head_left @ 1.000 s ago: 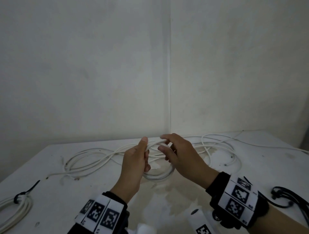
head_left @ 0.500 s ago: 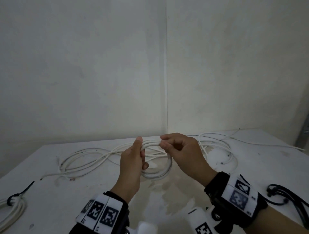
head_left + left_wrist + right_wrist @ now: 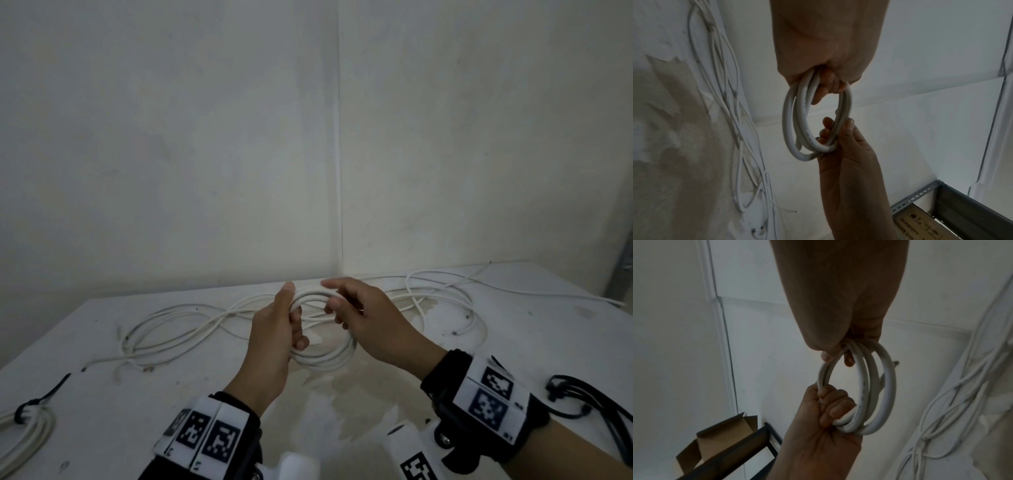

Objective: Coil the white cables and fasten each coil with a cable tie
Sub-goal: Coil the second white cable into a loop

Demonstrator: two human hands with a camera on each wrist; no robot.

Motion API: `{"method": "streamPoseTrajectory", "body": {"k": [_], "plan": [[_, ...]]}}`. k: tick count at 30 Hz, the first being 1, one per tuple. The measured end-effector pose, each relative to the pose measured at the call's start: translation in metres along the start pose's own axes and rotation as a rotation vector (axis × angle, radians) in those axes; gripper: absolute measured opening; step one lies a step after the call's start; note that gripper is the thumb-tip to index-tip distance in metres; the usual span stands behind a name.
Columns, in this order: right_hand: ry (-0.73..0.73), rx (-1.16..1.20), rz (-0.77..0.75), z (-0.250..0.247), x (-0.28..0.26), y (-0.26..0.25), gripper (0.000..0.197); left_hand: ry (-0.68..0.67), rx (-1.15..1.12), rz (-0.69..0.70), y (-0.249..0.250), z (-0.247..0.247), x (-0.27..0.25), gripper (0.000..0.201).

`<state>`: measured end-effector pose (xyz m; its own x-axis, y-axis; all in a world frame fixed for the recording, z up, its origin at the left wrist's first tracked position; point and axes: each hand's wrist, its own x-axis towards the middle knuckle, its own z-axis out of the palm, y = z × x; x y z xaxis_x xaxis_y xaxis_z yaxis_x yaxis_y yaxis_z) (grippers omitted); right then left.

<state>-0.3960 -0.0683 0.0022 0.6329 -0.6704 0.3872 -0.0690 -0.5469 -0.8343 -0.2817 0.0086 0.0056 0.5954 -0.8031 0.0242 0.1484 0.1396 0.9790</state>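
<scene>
White cable coil (image 3: 322, 359), several loops thick, is held up off the table (image 3: 85, 404) at centre, between both hands.

Far left, at table edge: a finished coil (image 3: 24, 431) of white cable, bound with a black cable tie (image 3: 41, 399).

Left of centre: loose white cables (image 3: 164, 329) lie in long tangled loops on the table, running behind the hands and on to the right side.

Left hand (image 3: 277, 329): fingers curled round one side of the coil, thumb up along its top. The right wrist view shows the fingers (image 3: 835, 404) closed over the bundled loops.

Right hand (image 3: 363, 318): fingers curled, pinching the other side of the coil; the left wrist view shows the thumb and fingertips (image 3: 828, 123) closed on the strands.

Right of the hands: more loose cable loops, with a single strand trailing toward the right edge.

Far right: a bundle of black cable ties (image 3: 589, 404) on the table, apart from the white cables.
</scene>
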Motion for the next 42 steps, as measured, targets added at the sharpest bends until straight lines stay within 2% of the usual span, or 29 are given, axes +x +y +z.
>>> {"method": "streamPoseTrajectory", "body": {"k": [6,10,15,19,21,23,26,30,37,42], "plan": [[0.005,-0.016,-0.023,-0.008,-0.001,0.0,0.02,-0.118,0.103,0.015,0.003,0.002,-0.001,0.045],[-0.021,-0.062,-0.049,-0.011,-0.001,-0.001,0.018,-0.238,0.21,-0.035,0.012,0.0,0.004,0.048],[-0.017,0.031,-0.045,-0.012,-0.001,-0.004,0.017,-0.163,0.201,-0.041,0.013,0.007,0.003,0.044],[-0.06,0.239,0.076,-0.017,-0.003,-0.004,0.023,-0.131,0.147,-0.032,0.007,0.011,0.001,0.044],[-0.094,0.268,0.105,-0.021,-0.002,-0.005,0.026,-0.131,0.144,-0.015,0.006,0.015,0.0,0.043],[-0.058,0.201,0.088,-0.025,-0.001,-0.005,0.026,-0.157,0.149,0.006,0.004,0.02,0.001,0.043],[0.036,0.038,0.033,-0.032,-0.001,0.0,0.023,-0.264,0.173,0.012,0.001,0.025,0.004,0.044],[0.073,-0.158,-0.007,-0.043,-0.011,0.009,0.024,-0.384,0.189,-0.048,-0.002,0.035,0.005,0.044],[0.144,-0.231,-0.013,-0.066,-0.035,0.019,0.025,-0.378,0.207,-0.048,-0.011,0.071,-0.01,0.041],[0.179,-0.17,0.126,-0.089,-0.062,0.026,0.03,-0.396,0.199,-0.061,-0.031,0.1,-0.02,0.04]]}}
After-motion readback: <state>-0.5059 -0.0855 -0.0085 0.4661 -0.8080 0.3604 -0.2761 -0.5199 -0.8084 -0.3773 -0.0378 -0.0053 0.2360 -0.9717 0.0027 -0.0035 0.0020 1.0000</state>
